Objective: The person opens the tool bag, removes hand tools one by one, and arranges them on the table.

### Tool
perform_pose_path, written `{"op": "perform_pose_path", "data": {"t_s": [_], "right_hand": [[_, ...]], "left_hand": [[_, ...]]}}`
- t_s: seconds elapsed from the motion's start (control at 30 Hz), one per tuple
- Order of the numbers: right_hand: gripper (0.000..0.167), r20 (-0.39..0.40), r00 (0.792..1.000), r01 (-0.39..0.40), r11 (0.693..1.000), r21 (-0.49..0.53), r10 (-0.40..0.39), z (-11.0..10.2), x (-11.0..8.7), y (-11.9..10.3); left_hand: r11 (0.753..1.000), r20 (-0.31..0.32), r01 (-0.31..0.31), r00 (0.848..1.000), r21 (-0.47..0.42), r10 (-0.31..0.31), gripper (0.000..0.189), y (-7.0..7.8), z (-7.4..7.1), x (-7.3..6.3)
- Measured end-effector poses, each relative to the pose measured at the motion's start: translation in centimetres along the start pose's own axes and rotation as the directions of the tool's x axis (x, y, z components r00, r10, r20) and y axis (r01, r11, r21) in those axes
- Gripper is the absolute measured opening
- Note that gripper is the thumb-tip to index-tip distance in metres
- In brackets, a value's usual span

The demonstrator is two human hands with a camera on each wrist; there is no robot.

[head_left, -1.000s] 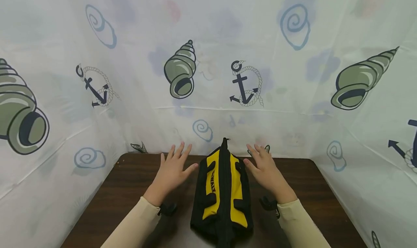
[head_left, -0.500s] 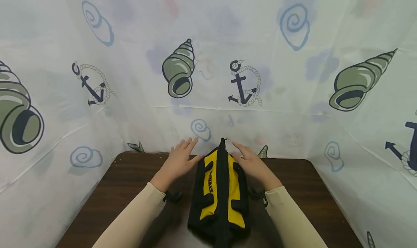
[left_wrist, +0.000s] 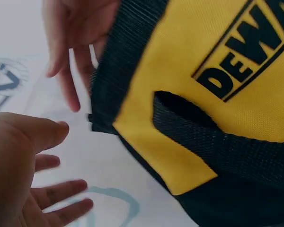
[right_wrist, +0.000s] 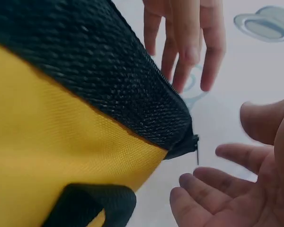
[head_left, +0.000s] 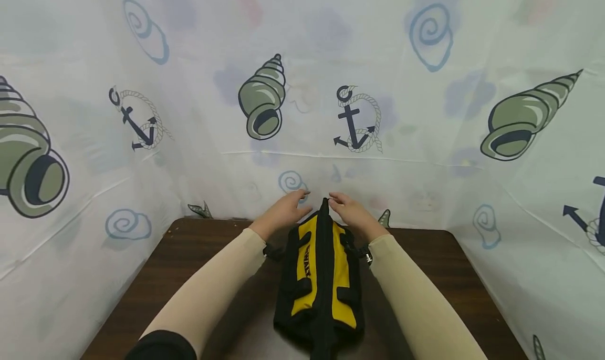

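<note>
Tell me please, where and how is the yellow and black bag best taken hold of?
Probably by its side loops: left strap from the left with the left hand, right strap from the right with the right hand. Each strap seems to bow away from the bag, leaving a gap to grip through.

White fabric walls (head_left: 203,29) printed with seashells (head_left: 262,97) and anchors (head_left: 352,119), dark wood-grain table (head_left: 189,265), soft light

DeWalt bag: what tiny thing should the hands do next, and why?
Probably the right hand should pinch the zipper pull: it dangles at the far end of the DeWalt bag, close to that hand. The left hand is near too, and neither hand holds anything.
</note>
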State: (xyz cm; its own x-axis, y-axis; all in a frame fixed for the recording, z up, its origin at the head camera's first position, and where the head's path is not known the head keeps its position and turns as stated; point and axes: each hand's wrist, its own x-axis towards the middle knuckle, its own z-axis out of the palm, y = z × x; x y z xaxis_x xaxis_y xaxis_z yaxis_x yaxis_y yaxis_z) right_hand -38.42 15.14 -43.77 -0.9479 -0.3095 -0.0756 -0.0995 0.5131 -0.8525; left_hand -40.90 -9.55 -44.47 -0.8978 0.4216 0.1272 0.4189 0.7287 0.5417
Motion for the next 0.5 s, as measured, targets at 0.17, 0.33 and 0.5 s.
{"op": "perform_pose_path", "data": {"t_s": [0.17, 0.33, 0.5], "right_hand": [[0.058, -0.015, 0.999, -0.037, 0.998, 0.058, 0.038, 0.7, 1.0, -0.5], [0.055, -0.051, 0.997, -0.063, 0.998, 0.010, 0.063, 1.2, 1.6, -1.5], [0.050, -0.104, 0.992, -0.079, 0.995, -0.060, 0.072, 1.3, 2.3, -1.9]], "left_hand": [[0.999, 0.079, -0.032, 0.996, -0.043, 0.036, 0.056, 0.1, 1.3, 2.1], [0.991, 0.150, -0.025, 0.988, -0.134, 0.045, 0.061, 0.0, 1.9, 3.8], [0.991, 0.177, -0.065, 0.980, -0.120, 0.086, 0.061, 0.3, 2.3, 5.4]]}}
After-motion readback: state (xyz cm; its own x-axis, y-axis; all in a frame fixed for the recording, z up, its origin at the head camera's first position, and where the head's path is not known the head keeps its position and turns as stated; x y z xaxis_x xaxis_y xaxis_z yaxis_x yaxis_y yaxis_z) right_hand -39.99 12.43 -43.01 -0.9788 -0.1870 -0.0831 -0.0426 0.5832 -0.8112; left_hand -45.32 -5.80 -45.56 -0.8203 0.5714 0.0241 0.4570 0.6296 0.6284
